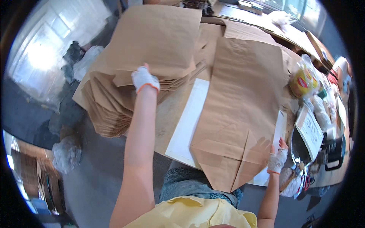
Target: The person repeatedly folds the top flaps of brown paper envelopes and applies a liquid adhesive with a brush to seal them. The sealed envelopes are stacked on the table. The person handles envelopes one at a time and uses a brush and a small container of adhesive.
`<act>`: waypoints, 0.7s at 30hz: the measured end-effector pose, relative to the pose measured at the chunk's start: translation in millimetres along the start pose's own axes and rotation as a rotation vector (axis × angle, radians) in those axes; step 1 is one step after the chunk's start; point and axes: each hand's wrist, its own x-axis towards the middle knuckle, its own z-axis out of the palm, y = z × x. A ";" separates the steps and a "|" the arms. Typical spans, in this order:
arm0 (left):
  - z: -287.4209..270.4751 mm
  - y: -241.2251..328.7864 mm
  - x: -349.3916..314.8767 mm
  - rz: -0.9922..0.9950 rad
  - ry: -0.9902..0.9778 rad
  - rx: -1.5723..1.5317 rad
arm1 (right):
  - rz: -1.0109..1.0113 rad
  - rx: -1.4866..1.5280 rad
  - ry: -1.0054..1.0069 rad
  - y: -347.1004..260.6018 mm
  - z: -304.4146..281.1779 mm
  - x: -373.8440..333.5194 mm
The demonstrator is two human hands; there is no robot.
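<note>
Daylight enters from the window (pixel 310 11) at the upper right of the frame, and it falls over a wooden counter (pixel 164 123) with a grey floor (pixel 97 182) below it. One brown paper bag (pixel 241 87) lies flat in the centre of the frame, over a white board (pixel 187 123) which shows along its left side; its folded lower end narrows and reaches past the near edge of the counter. At the upper left lies a loose stack of similar paper (pixel 156 36), with uneven lower edges.

The left hand (pixel 146 79), in a white glove, is at the lower edge of the top sheet of this stack; I cannot tell if its fingers pinch the paper or only rest on it. The right hand (pixel 277 160), also gloved, is just beside the lower right side of the bag, its fingers spread and grasping nothing that I can see.

I judge the paper to be light and rather stiff, but easy to crease, and perhaps a little slippery between layers. For the stack, the lower edge seems a good place to take one sheet; for the bag, both long sides, held softly, away from the folded flaps.
</note>
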 end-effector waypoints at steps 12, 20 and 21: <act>-69.1 -174.9 -205.5 0.448 -0.921 1.118 | -0.005 0.259 -0.707 -52.7 11.8 21.3; -94.6 -128.5 -270.4 0.614 -1.602 1.130 | -0.544 0.012 -0.777 -73.1 -33.4 -37.8; -88.8 -127.4 -278.7 0.602 -1.634 1.130 | -0.560 -0.009 -0.796 -78.5 -27.3 -39.2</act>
